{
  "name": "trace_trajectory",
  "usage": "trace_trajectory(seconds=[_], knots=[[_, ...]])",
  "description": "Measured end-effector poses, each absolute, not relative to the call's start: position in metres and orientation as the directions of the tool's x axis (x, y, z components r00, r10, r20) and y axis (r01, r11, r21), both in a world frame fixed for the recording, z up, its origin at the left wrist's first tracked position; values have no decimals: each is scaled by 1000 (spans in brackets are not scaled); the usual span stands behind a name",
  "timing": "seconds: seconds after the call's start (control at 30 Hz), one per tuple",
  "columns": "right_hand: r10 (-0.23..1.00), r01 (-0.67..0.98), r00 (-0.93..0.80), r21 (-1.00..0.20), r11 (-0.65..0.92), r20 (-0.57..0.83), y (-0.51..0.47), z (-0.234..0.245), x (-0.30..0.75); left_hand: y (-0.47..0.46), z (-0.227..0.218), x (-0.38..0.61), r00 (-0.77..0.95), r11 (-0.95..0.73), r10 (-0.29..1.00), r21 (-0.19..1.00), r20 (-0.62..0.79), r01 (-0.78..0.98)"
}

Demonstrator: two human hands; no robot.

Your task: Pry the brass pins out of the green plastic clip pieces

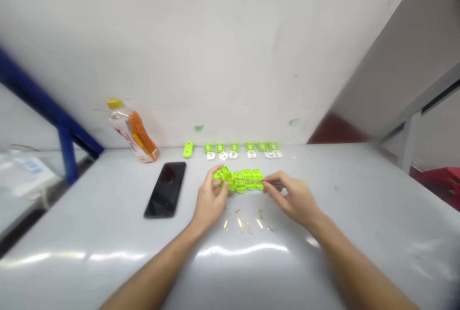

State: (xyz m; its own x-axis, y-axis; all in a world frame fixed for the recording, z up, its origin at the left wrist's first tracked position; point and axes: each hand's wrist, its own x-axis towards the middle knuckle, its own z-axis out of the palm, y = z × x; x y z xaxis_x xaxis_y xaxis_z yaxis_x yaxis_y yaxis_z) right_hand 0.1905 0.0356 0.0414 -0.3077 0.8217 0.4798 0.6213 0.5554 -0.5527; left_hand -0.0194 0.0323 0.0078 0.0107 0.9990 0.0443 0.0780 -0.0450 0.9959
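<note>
My left hand (211, 198) is closed on a small bright green plastic case half (225, 174), lifted and tilted off the table. In my right hand (293, 197) is a pair of thin metal tweezers (276, 183), pinched between thumb and fingers. Their tip reaches left to the held case half; whether it grips anything there is too small to tell. Behind and between my hands lie several more green case halves (247, 180) in rows, partly hidden by my left hand. Several small brass-coloured metal strips (259, 223) are scattered on the table nearer to me.
A black phone (166, 190) lies left of my hands, with a bottle (133, 132) of orange drink behind it. Along the wall stand a green closed case (188, 150), several small green parts (235, 147) and white pieces (252, 155). The grey tabletop (118, 252) ends at that wall.
</note>
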Motion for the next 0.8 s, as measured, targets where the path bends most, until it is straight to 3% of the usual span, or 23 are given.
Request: trace_trajectory(seconds=[0.4, 0.7, 0.8], knots=[[812, 637, -346, -517, 571, 471, 37, 40, 192, 31, 7, -19, 26, -46, 999, 997, 45, 60], [762, 789, -332, -279, 547, 556, 41, 35, 190, 33, 7, -20, -3, -107, 994, 993, 108, 51], [805, 767, -341, -351, 537, 486, 38, 36, 188, 34, 6, -23, 0, -111, 994, 991, 111, 73]])
